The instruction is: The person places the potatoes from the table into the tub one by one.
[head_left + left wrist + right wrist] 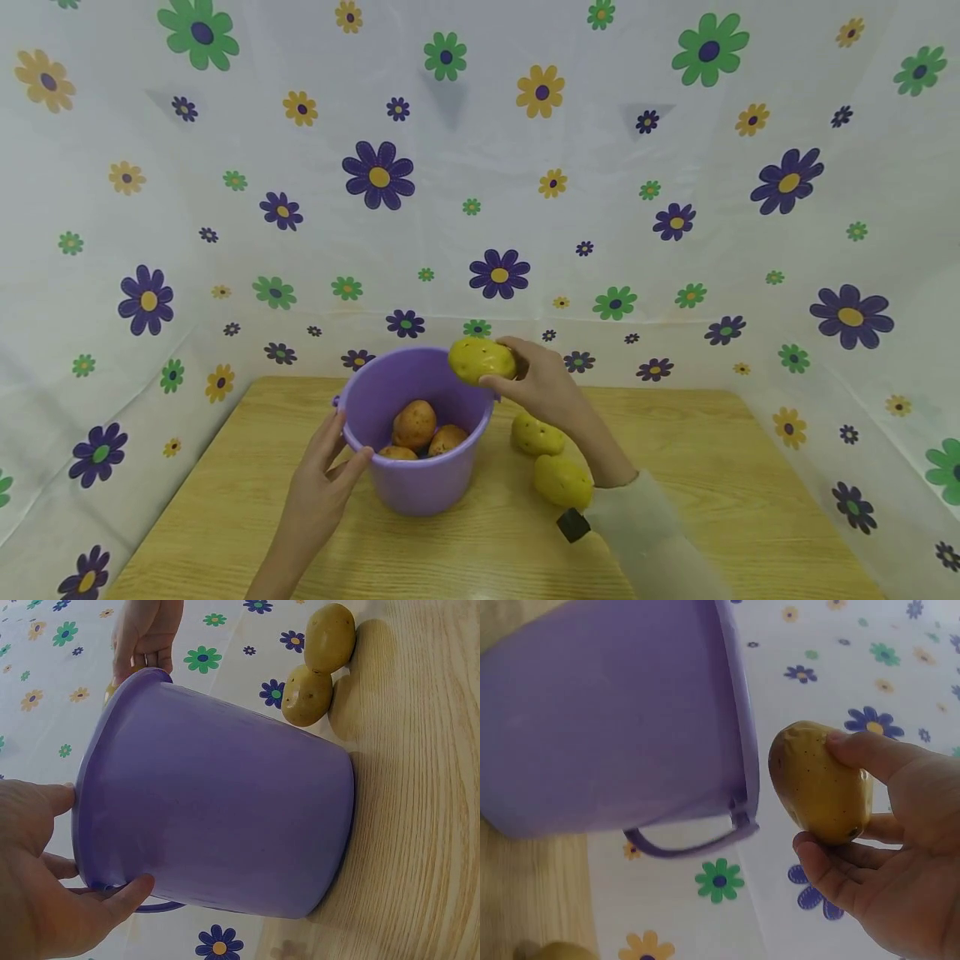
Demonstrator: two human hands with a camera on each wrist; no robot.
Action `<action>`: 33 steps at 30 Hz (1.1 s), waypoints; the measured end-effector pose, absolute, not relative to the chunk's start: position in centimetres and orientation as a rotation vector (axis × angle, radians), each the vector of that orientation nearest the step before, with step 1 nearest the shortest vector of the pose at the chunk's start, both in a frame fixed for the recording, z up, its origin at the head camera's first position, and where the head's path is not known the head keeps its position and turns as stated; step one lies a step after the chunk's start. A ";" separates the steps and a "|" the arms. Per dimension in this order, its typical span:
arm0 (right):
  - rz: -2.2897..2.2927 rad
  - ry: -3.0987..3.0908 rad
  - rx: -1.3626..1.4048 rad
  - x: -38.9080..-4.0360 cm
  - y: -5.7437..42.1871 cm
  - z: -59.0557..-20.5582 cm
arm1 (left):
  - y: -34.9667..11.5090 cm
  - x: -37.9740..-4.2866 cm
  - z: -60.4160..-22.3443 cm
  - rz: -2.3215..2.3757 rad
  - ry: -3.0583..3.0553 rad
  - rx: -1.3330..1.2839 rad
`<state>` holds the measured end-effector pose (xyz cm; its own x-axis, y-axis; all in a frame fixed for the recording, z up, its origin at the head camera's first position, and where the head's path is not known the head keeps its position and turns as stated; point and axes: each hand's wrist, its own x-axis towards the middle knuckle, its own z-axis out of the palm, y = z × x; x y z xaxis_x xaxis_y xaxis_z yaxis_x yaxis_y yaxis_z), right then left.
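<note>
A purple bucket (423, 483) stands upright on the table, with several brown potatoes (414, 423) inside. At its near left rim, my left hand (322, 483) holds it with thumb and fingers spread along the edge; the left wrist view shows the fingertips (139, 892) against the outer wall. My right hand (543, 383) grips a yellow potato (480, 360) between thumb and fingers, up at the bucket's right rim. In the right wrist view this potato (817, 784) is just beyond the rim, and the bucket's handle (690, 847) hangs down the side.
Two more yellow potatoes, one farther back (537, 435) and one nearer (562, 482), lie on the wooden table (675, 500) right of the bucket, beneath my right forearm. A white flowered cloth (465, 225) rises behind the table and along both sides.
</note>
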<state>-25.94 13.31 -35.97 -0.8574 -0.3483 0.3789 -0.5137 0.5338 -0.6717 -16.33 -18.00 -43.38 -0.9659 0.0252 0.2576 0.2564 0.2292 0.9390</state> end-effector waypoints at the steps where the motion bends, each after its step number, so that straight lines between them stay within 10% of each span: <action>1: 1.225 -2.574 0.748 -25.9 12.9 -36.0 | -18.0 -16.3 -43.4 -1.822 -2.308 -0.268; 33: 0.978 -2.706 0.869 -24.0 3.6 -38.0 | -18.0 -16.3 -43.4 -1.839 -2.306 -0.263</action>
<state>-23.95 3.55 -38.03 -0.8242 -0.4742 0.3095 -0.5625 0.6228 -0.5438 -16.34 -18.00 -43.40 -0.9682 0.0261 0.2490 0.2485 0.2194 0.9434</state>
